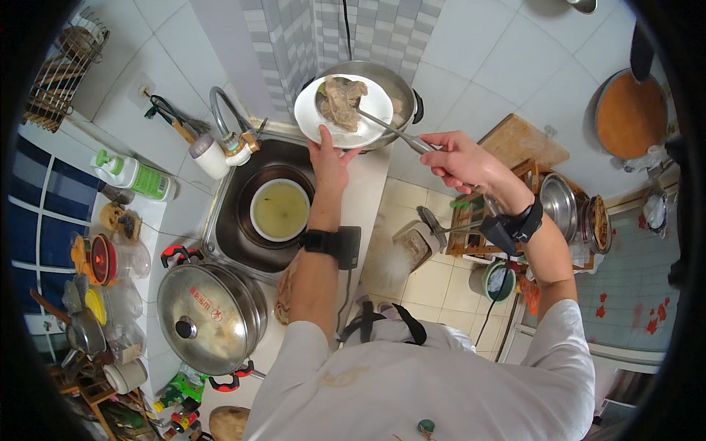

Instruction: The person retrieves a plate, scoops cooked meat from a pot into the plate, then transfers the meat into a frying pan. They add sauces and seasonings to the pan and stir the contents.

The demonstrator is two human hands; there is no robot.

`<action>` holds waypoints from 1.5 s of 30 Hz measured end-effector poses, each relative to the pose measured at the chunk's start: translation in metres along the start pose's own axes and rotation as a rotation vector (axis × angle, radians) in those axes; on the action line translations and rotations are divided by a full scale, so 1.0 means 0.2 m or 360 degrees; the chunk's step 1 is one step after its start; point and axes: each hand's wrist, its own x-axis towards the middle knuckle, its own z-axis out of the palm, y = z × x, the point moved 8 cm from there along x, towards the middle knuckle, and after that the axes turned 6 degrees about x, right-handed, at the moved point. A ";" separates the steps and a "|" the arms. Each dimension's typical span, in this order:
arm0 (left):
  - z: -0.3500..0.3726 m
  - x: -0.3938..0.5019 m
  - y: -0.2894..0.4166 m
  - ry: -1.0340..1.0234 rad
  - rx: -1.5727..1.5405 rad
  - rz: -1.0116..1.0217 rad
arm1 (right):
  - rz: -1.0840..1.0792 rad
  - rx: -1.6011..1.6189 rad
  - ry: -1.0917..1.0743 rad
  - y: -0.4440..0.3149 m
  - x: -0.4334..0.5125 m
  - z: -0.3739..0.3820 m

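My left hand (329, 157) holds the near rim of a white plate (380, 105), thumb on top, over a large metal pot (405, 91). In my right hand (455, 160) is the handle of a long metal ladle or skimmer (391, 129); its head rests over the plate beneath pieces of pale cooked meat (342, 102). The pot stands in the corner, partly hidden by the plate, with more pale pieces in liquid inside. A white bowl of yellowish liquid (279, 209) sits in a dark round pan in the sink, left of my left forearm.
The sink (220, 231) has a curved faucet (220, 105) at its back left. A lidded steamer pot (207, 320) with red and black handles stands nearer me on the counter. Jars and a green-and-white pump bottle (138, 176) line the left ledge. A wooden rack (458, 237) stands right.
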 end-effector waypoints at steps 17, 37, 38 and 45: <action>-0.36 -0.13 0.17 0.0058 0.0134 0.0097 | -0.1149 -0.1393 0.0704 -0.01 0.04 0.04; -0.67 -0.48 0.24 0.0194 0.0157 0.0032 | -0.0711 -0.1444 0.0633 0.26 1.00 -0.03; -0.67 -0.49 0.24 0.0183 0.0171 0.0037 | -0.0720 -0.1458 0.0626 0.25 1.00 -0.03; -0.65 -0.48 0.19 0.0236 0.0089 -0.0007 | -0.1043 -0.1411 0.0487 0.18 0.87 -0.10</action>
